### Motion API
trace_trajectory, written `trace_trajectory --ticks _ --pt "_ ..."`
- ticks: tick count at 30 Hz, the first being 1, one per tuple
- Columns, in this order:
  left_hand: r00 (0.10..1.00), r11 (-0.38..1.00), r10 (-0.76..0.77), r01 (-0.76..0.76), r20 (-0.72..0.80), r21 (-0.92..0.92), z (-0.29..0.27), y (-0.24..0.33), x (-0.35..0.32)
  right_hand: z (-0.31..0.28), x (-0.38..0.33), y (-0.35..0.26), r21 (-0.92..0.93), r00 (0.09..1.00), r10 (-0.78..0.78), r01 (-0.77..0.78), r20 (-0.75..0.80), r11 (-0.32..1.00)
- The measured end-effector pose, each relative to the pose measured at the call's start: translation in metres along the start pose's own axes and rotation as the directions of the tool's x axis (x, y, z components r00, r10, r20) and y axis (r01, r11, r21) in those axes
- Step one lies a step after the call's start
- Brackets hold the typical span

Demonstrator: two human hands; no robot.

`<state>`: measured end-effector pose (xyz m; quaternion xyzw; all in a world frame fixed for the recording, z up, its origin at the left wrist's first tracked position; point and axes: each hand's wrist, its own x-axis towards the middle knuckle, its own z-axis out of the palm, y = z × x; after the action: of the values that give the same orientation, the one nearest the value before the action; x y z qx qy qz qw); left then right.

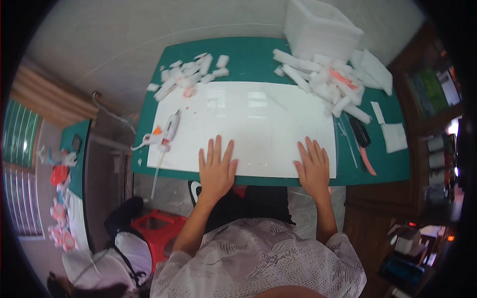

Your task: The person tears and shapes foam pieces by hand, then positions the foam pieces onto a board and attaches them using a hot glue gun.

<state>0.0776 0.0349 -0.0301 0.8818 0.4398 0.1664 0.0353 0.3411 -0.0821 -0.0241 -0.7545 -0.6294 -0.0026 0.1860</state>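
My left hand (216, 168) lies flat, fingers spread, on the near edge of a large white sheet (258, 119) that covers the green table (248, 54). My right hand (312, 165) rests the same way on the sheet's near right part. Neither hand holds anything. A white glue gun (165, 133) with an orange trigger lies at the sheet's left edge, a glue stick poking out toward me. Small white foam pieces (189, 73) are scattered at the far left. A heap of longer white foam bars (325, 82) sits at the far right.
A white plastic tub (320, 27) stands at the table's far right. A black-and-pink utility knife (362, 141) and paper slips (393, 134) lie on the right side. A red stool (159, 228) and another person in a white cap (104, 263) are at lower left. Wooden shelves (427, 99) stand right.
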Motion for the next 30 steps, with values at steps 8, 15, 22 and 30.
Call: trace_trajectory --ticks 8,15,22,30 --pt "0.999 0.998 -0.053 0.053 0.002 -0.015 0.0 -0.0014 0.002 -0.0008 0.0069 -0.0058 -0.03 0.999 0.001 0.0 0.033 1.0" --pt "0.998 0.998 -0.066 0.066 0.001 -0.02 -0.0015 -0.0034 0.0049 -0.0008 0.008 -0.008 -0.038 0.995 0.054 -0.051 0.085 0.998" --pt "0.998 0.998 -0.061 0.06 -0.003 -0.029 -0.0014 -0.0028 0.0042 0.0037 0.0056 -0.0056 -0.022 0.997 0.067 -0.066 0.034 0.998" --pt "0.998 0.998 -0.067 0.067 -0.018 -0.023 0.0009 -0.0013 0.0057 0.007 0.004 -0.0014 0.031 0.99 0.035 -0.031 -0.136 0.999"
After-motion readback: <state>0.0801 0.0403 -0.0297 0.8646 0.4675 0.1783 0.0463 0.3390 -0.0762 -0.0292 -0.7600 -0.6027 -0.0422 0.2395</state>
